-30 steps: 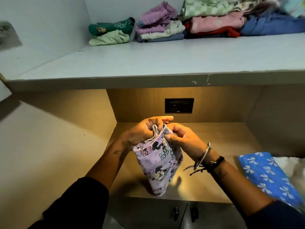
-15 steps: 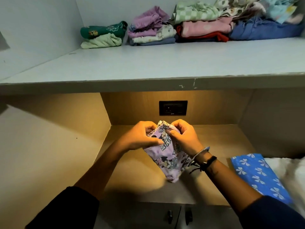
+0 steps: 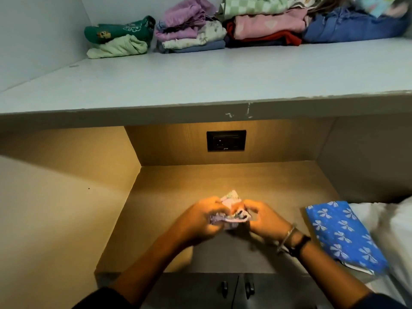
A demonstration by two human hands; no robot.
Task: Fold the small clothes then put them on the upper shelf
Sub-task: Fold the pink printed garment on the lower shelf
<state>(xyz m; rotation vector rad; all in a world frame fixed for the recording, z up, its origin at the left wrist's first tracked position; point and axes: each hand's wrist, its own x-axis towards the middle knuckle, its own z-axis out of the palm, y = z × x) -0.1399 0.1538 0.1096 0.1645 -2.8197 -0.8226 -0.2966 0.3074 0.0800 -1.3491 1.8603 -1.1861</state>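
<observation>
Lilac cartoon-print small garment (image 3: 231, 214), bunched between both hands above the lit wooden lower shelf (image 3: 223, 181). Head view: left hand (image 3: 200, 221) and right hand (image 3: 265, 221) both closed on the cloth, fingers curled round it, blurred, so exact pinch unclear. Step looks like folding, near the end since the bundle is compact. Next move likely calls for lifting it to the grey upper shelf (image 3: 200, 85), beside the green folded pile (image 3: 118, 37) or purple stack (image 3: 189, 30). Upper shelf also holds pink-red stack (image 3: 267, 30) and blue denim fold (image 3: 352, 27). Blue bow-print cloth (image 3: 343, 235) lies right, well apart.
</observation>
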